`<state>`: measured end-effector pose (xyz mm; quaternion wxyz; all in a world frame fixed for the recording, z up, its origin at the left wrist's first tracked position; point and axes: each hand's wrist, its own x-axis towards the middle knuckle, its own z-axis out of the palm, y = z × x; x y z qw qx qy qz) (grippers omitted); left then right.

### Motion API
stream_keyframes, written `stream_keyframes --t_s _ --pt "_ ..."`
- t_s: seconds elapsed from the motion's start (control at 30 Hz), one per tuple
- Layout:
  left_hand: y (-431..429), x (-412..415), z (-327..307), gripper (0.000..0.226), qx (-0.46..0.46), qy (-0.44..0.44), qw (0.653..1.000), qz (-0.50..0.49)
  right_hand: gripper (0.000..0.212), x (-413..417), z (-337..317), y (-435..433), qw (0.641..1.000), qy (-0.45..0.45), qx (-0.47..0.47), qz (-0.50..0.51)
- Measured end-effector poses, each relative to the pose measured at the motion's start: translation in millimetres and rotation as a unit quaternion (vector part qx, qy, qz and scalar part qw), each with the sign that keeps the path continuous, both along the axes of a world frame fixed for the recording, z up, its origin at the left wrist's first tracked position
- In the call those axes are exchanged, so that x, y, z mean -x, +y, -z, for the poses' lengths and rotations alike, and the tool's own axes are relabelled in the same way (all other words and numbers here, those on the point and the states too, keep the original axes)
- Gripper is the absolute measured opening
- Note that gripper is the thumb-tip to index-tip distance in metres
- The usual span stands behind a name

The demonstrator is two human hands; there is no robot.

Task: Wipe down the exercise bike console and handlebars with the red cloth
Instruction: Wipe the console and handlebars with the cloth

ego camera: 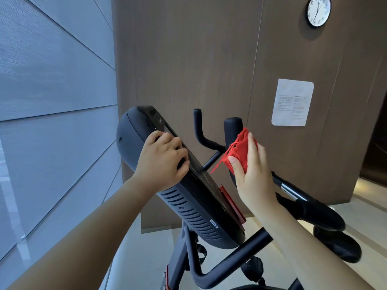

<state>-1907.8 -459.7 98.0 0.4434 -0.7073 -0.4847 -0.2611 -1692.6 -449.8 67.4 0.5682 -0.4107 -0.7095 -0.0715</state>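
right hand [254, 178]: raised, back toward the camera; thumb and fingers pinch the red cloth [238, 152] and press it against the upright handlebar grip [232, 127].

red cloth: bright red, soft woven fabric bunched into a crumpled wad, with frayed threads and a loose corner trailing down to the left. it lies on the lower part of the grip, right of the console.

handlebar grip: thick matte black post with a rounded top. a thinner curved black bar [198, 126] rises near it on the left.

left hand [162, 162]: fingers curled over the console's upper edge, gripping it.

console [188, 208]: large, oval, tilted. smooth dark grey plastic shell with rows of slotted vents and a small white label; glossy black face; red strip [234, 206] at the lower edge.

frame tube [230, 260]: round, matte black, bent below the console.

padded rests [322, 214]: black, rounded, on the right.

wall [209, 59]: brown wood-grain panels carrying a round white clock [318, 11] with a black rim and a white printed sheet [292, 102], text too small to read.

side wall [52, 80]: pale grey textured panels with dark seams.
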Motion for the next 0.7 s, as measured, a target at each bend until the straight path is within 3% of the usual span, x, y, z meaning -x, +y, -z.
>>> stream_keyframes --t_s 0.7 --pt "-2.7 -0.7 -1.5 0.031 -0.002 0.007 1.0 -0.013 0.07 -43.3 12.0 -1.5 0.989 -0.13 0.06 -0.025"
